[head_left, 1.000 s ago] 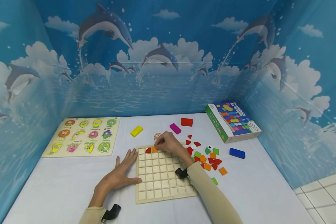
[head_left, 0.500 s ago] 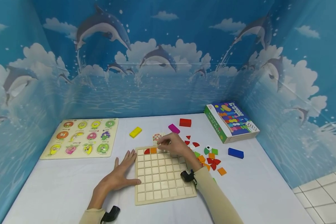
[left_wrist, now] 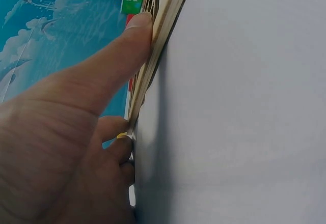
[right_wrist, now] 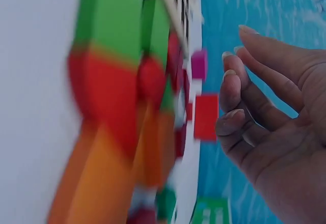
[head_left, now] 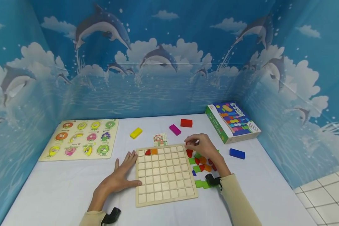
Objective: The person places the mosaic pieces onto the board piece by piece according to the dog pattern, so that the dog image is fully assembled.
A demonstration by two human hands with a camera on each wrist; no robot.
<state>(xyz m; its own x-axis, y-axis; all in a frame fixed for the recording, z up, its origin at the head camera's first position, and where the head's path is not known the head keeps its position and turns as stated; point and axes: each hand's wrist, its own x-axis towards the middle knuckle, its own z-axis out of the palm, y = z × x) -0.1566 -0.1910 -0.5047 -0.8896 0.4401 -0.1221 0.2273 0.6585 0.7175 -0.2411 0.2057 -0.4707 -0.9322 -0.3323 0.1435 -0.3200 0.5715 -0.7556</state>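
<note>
- Left hand (head_left: pixel 117 179): flat on the white table (head_left: pixel 59 188), fingers straight and spread, holding nothing. Thumb and fingertips lie against the left edge of the wooden grid board (head_left: pixel 165 174); the left wrist view shows the thumb (left_wrist: pixel 109 63) touching that edge.
- Right hand (head_left: pixel 204 147): above the loose pile of coloured wooden pieces (head_left: pixel 200 163), just right of the board's upper right corner. Fingers loosely curved; the right wrist view shows them (right_wrist: pixel 244 124) apart with nothing between them. A small red piece shows at the fingertips in the head view; whether it is pinched cannot be told.
- Wooden grid board: flat on the table between the two hands, square cells, nearly all bare. Top row, left end, holds a red quarter-round piece (head_left: pixel 148 152) and an orange square piece (head_left: pixel 154 151), side by side and touching.
- Coloured wooden pieces: red, orange and green, clustered just beside the board's right edge, partly under the right hand.
- Pattern card (head_left: pixel 160 139): just beyond the board's far edge.
- Yellow block (head_left: pixel 136 132), magenta block (head_left: pixel 175 129), red block (head_left: pixel 186 122): farther back, apart from each other.
- Blue block (head_left: pixel 237 153): right of the pile.
- Game box (head_left: pixel 233 121): far right of the table.
- Fruit peg puzzle (head_left: pixel 82 138): far left, well apart from the board.
</note>
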